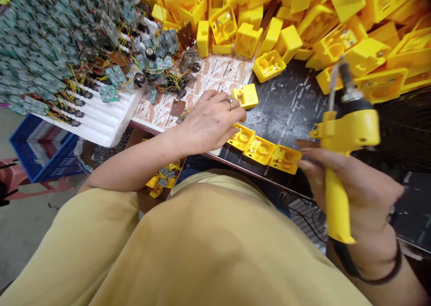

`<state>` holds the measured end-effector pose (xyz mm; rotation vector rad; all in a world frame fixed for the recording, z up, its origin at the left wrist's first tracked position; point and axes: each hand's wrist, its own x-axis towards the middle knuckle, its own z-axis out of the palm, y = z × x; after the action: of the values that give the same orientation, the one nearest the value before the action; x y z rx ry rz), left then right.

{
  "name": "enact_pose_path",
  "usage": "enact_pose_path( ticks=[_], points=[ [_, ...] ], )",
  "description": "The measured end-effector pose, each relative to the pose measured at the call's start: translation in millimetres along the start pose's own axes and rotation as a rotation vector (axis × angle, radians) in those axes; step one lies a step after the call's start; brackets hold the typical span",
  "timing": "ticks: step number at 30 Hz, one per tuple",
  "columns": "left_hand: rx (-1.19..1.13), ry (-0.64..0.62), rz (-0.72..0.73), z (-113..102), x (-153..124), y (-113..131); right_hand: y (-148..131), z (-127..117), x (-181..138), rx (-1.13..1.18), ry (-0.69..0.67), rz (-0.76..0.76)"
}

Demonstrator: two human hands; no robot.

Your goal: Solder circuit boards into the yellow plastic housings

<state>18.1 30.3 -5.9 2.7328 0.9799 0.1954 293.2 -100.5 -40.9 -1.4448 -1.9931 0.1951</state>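
Note:
Three open yellow plastic housings (259, 150) lie in a slanting row along the bench's near edge. My left hand (215, 120), a ring on one finger, is curled closed at the row's left end, on the leftmost housing; its fingertips are partly hidden. Just beyond these fingers sits another housing (247, 96) with a dotted speaker grille. My right hand (353, 185) is closed round the grip of a yellow electric screwdriver (350, 128), its dark bit end pointing away and upward. This hand's thumb and finger are close to the row's right end; contact is unclear.
Yellow housings (289, 41) are heaped across the back. Green circuit boards with wires and small round speakers (139, 79) fill the left, partly on a white foam tray (107, 126). A blue crate (43, 149) stands below left. Small yellow pieces (163, 178) lie in a box under the bench.

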Motion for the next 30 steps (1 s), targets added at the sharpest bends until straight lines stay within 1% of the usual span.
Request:
enact_pose_path(
  ticks=[2,4,6,8,9,10,12,13,15,16,17,18,21,23,24,26,28,30],
  points=[
    [-0.052,-0.014,0.065,1,-6,1,5,14,5,0.05,0.003,-0.081],
    [-0.034,-0.031,0.102,9,-11,5,7,26,8,0.085,0.003,-0.137],
    [0.049,-0.03,0.074,20,-14,10,8,37,10,0.093,0.009,-0.177],
    [0.124,0.008,0.012,29,-17,13,8,45,12,0.077,0.044,-0.201],
    [0.143,0.039,-0.01,30,-18,13,8,48,14,0.066,0.067,-0.207],
    [0.149,0.075,-0.024,28,-21,12,7,51,16,0.054,0.092,-0.21],
    [0.131,0.17,-0.063,15,-30,6,7,55,20,0.037,0.12,-0.214],
    [0.112,0.226,-0.11,6,-37,1,6,57,22,0.033,0.121,-0.219],
    [0.074,0.329,-0.256,-13,-53,-13,6,59,24,0.04,0.11,-0.227],
    [0.062,0.352,-0.32,-19,-61,-21,7,59,25,0.048,0.105,-0.224],
    [0.059,0.348,-0.351,-23,-68,-29,7,59,26,0.061,0.112,-0.216],
    [0.074,0.321,-0.348,-23,-73,-35,8,57,26,0.079,0.13,-0.204],
    [0.23,0.205,-0.288,-13,-79,-48,8,52,25,0.126,0.192,-0.182],
    [0.322,0.137,-0.268,-10,-74,-52,6,50,24,0.111,0.168,-0.194],
    [0.321,0.102,-0.257,-11,-70,-55,5,50,24,0.088,0.136,-0.205],
    [0.233,0.021,-0.215,-20,-62,-60,3,50,23,0.039,0.083,-0.222],
    [0.101,-0.049,-0.17,-31,-56,-64,0,51,24,0.007,0.071,-0.243],
    [-0.001,-0.067,-0.155,-37,-53,-65,-1,51,26,-0.018,0.072,-0.258]
  ],
)
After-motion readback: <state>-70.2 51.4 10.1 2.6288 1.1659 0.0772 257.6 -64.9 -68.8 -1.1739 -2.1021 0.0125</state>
